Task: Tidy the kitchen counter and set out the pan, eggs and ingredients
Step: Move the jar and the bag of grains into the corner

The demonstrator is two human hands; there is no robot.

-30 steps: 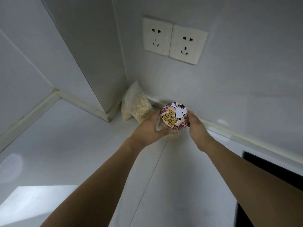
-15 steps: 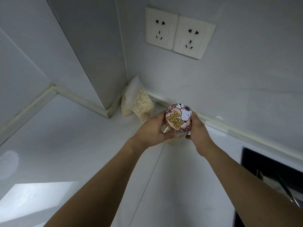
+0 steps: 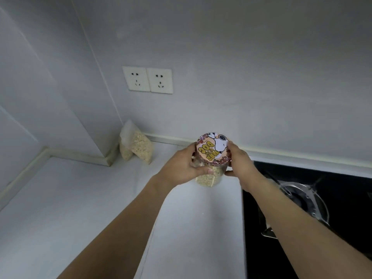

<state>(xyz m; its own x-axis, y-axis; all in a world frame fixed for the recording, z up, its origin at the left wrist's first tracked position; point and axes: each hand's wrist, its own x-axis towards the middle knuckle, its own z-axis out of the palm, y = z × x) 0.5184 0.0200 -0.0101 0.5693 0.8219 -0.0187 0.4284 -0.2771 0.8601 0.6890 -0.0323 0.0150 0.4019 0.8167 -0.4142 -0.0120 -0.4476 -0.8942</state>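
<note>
Counter (image 3: 96, 198): pale worktop on which the jar is stood or just held above; contact at the base cannot be told.
Hob (image 3: 322, 208): black glass, set just right of the jar.
Bag (image 3: 138, 147): clear, filled with pale flakes, leaned in the corner.
Jar (image 3: 209, 177): clear-walled, part-filled with oat-like flakes; judged rigid, smooth, moderately light and breakable if glass, so it is best gripped round the body.
Left hand (image 3: 181, 168): wrapped round the jar wall.
Right hand (image 3: 239, 165): fingers curled at the lid edge and wall.
Lid (image 3: 213, 149): cartoon white dog printed; "DOG" and "YEAR" are read, the smaller print is illegible.
</note>
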